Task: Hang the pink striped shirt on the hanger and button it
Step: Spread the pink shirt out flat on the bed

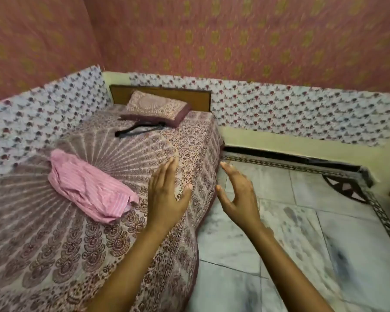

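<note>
Nearest, both hands are held out with fingers straight and released, grasping nothing: the left hand (167, 194) over the bed's (43, 255) right edge, the right hand (236, 194) over the marble floor (324, 244) just beside it. Left of the left hand, the pink striped shirt (88, 185) lies crumpled on the patterned bedspread. Farther off, a black hanger (137, 130) lies just before the pillow (154, 108) by the headboard.

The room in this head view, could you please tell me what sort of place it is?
Most likely a home bedroom: a bed with a printed spread, a pillow against a wooden headboard, and patterned wallpaper above.
</note>
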Motion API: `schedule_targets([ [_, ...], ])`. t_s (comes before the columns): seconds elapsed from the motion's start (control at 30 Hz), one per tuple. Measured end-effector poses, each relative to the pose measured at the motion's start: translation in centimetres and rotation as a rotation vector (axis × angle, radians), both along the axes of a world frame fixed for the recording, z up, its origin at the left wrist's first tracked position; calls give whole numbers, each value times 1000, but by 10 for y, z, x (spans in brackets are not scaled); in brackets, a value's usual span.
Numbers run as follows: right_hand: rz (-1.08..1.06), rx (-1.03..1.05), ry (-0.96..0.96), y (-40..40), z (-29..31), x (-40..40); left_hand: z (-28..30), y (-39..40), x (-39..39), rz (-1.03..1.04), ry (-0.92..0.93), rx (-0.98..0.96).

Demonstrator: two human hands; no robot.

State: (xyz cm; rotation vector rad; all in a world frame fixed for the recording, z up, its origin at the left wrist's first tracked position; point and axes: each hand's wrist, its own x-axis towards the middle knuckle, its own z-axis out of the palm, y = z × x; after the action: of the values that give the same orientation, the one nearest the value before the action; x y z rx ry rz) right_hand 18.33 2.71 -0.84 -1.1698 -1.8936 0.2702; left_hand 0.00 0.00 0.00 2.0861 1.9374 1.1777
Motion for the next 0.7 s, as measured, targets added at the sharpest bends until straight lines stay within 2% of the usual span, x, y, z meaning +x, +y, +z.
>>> schedule_targets([
  [0.17,-1,-105,16,66,-23,13,-22,56,18,60,-1,-162],
  [0.37,22,-231,41,147,-45,0,-41,129,14,121,-20,-208],
  [0.57,42,-354,-48,239,-58,-30,-74,222,-20,198,-46,-254],
  [0.7,114,-361,-120,302,-64,-63,-85,279,-62,296,-68,-288],
])
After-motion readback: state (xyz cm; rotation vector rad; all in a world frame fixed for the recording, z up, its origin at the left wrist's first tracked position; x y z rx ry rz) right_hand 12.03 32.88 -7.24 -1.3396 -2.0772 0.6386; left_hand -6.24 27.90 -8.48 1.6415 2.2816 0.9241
